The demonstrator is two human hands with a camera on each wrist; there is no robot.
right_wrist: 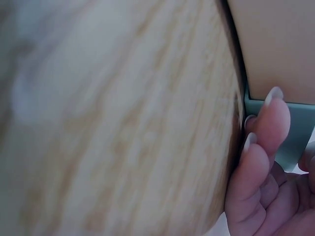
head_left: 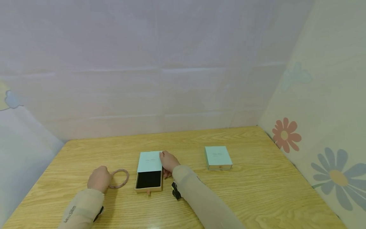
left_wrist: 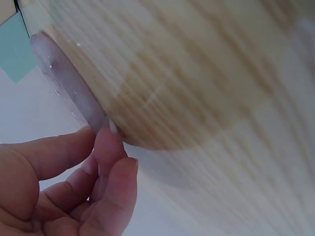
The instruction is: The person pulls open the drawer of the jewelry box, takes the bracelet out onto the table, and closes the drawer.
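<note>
My left hand [head_left: 99, 179] pinches a pale pink, slightly translucent bangle [head_left: 127, 176] by its left edge, thumb against fingertips. In the left wrist view the bangle [left_wrist: 69, 78] is seen edge-on, close over the wood. To its right lies a mint-green drawer box [head_left: 150, 161], its black-lined drawer [head_left: 148, 180] pulled partway out toward me. My right hand [head_left: 170, 163] grips this box at its right side, thumb by the top edge. The right wrist view shows the fingertips [right_wrist: 273, 123] along the box's green sleeve [right_wrist: 295, 135], beside the tan drawer wall [right_wrist: 283, 54].
A second mint-green box [head_left: 218, 156], closed, sits farther right on the wood-grain table [head_left: 266, 184]. A pale hanging sheet [head_left: 160, 70] stands behind the table, and a flower-patterned one [head_left: 323, 127] runs along the right edge.
</note>
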